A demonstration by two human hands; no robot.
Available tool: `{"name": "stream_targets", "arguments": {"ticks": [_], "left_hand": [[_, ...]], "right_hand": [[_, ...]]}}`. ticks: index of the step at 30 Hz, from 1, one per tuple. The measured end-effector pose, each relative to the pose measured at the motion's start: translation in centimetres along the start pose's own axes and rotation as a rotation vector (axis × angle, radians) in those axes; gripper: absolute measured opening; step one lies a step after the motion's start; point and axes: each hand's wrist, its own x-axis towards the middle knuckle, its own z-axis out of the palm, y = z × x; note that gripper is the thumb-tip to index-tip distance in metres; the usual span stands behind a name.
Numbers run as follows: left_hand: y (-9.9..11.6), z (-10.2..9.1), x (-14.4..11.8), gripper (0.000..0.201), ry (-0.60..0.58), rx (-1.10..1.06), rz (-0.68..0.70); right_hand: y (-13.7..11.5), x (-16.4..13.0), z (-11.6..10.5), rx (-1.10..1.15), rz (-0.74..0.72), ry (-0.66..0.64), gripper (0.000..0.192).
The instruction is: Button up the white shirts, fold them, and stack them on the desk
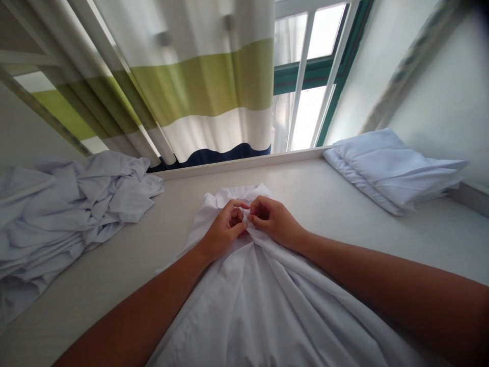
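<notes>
Both hands' fingers [244, 216] pinch white shirt [260, 300]; crumpled pile [64, 214] L, folded stack [393, 171] R

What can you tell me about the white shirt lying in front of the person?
The white shirt is thin, smooth woven cloth, spread on the pale table with its collar end toward the window. Long creases fan out from one point near the top, where the left hand and the right hand pinch the fabric together, fingertips meeting. Both forearms rest on it. The lower part runs out of view.
</notes>
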Motion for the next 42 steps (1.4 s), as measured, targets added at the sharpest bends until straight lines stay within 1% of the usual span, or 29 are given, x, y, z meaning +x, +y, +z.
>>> {"name": "stream_targets", "arguments": {"ticks": [8, 14, 19, 23, 32, 36, 42], "left_hand": [[0.28, 0.03, -0.15, 0.027, -0.007, -0.025, 0.009], [0.18, -0.18, 0.04, 0.022, 0.012, -0.095, -0.008], [0.11, -0.29, 0.12, 0.034, 0.046, -0.139, -0.013], [0.19, -0.3, 0.12, 0.032, 0.041, -0.151, 0.004], [0.49, -0.61, 0.27, 0.03, 0.006, -0.149, -0.082], [0.34, -0.7, 0.33, 0.029, 0.011, -0.149, -0.102], [0.25, -0.9, 0.41, 0.032, -0.039, -0.1, -0.125]], "right_hand": [[0.65, 0.34, -0.08, 0.127, 0.02, -0.011, 0.01], [0.63, 0.49, -0.23, 0.215, 0.037, -0.033, 0.017], [0.84, 0.61, -0.14, 0.226, 0.061, -0.054, 0.022], [0.81, 0.63, -0.17, 0.23, 0.066, -0.061, 0.021], [0.55, 0.39, -0.21, 0.248, 0.067, -0.009, 0.021], [0.5, 0.35, -0.09, 0.252, 0.067, -0.005, 0.019], [0.6, 0.23, 0.0, 0.216, 0.059, -0.012, 0.015]]}}
